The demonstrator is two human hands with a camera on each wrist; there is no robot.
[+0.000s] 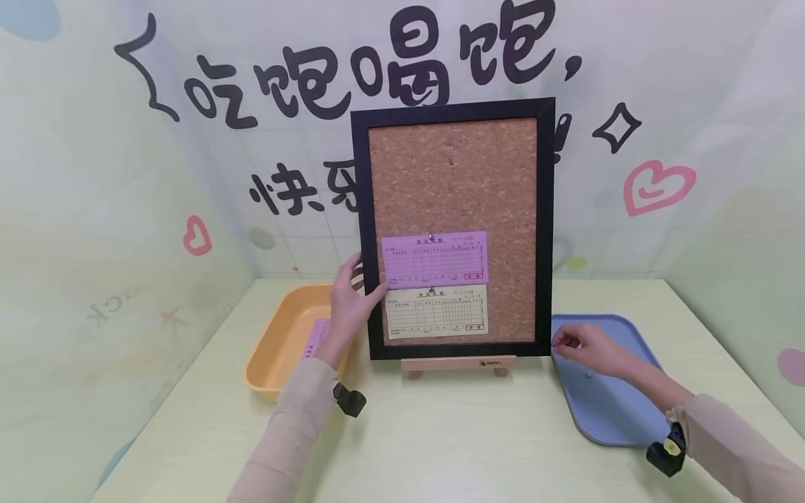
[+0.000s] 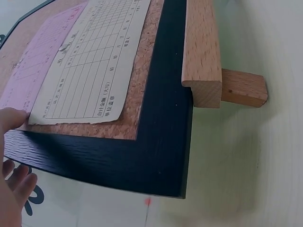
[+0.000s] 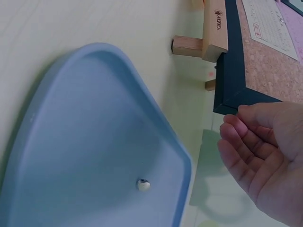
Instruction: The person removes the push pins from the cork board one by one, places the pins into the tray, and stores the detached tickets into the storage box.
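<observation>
Cork board: it stands upright on the counter (image 1: 478,433), its black frame (image 1: 544,230) resting on a small wooden easel (image 1: 459,363); both slips are in the lower part of the cork board (image 1: 453,181).
Purple slip: the upper one (image 1: 434,260), with a pin (image 1: 431,238) at its top edge.
Cream slip: directly below the purple one (image 1: 437,312), also with a pin at the top; its outer edge looks slightly torn in the left wrist view.
Left hand: it grips the left side of the frame (image 1: 352,304) — thumb in front, its tip by the slips' left edges, fingers behind.
Right hand: fingers curled, thumb and fingertips at the frame's lower right corner (image 1: 588,346) — whether they pinch it or hold something small, I cannot tell.
Blue tray: on the right of the counter, beneath the right hand (image 1: 619,402); a silver pin (image 3: 143,185) lies in it.
Orange tray: on the left, partly behind the left forearm (image 1: 277,342), with purple paper (image 1: 316,337) inside.
Wall: black lettering (image 1: 302,80) and pink hearts (image 1: 659,187) behind the board.
</observation>
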